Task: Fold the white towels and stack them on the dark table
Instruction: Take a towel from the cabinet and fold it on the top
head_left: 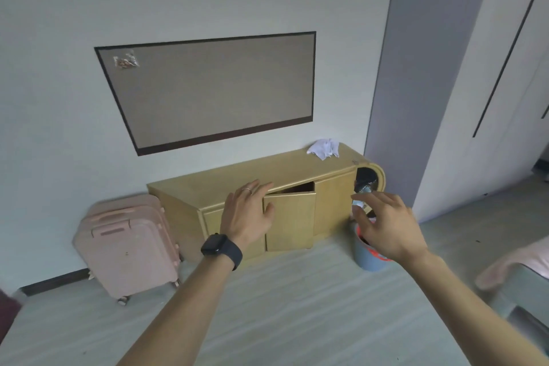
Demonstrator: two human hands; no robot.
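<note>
Both hands reach out with fingers spread and hold nothing. The left hand point(248, 214) is in front of the wooden cabinet point(291, 217), beside its half-open door point(289, 221). The right hand point(386, 224) is above a blue bin point(368, 258). A crumpled white towel point(323, 148) lies on the cabinet top, far beyond the right hand.

Two bare hands are out front, left hand point(248, 212) and right hand point(386, 226), both spread and empty. One crumpled white cloth point(323, 148) at one o'clock, one wooden cabinet point(237, 184), one pink suitcase point(130, 246) at nine o'clock. One blue bin point(367, 260), one wall panel point(214, 89), one black watch point(221, 249).
</note>
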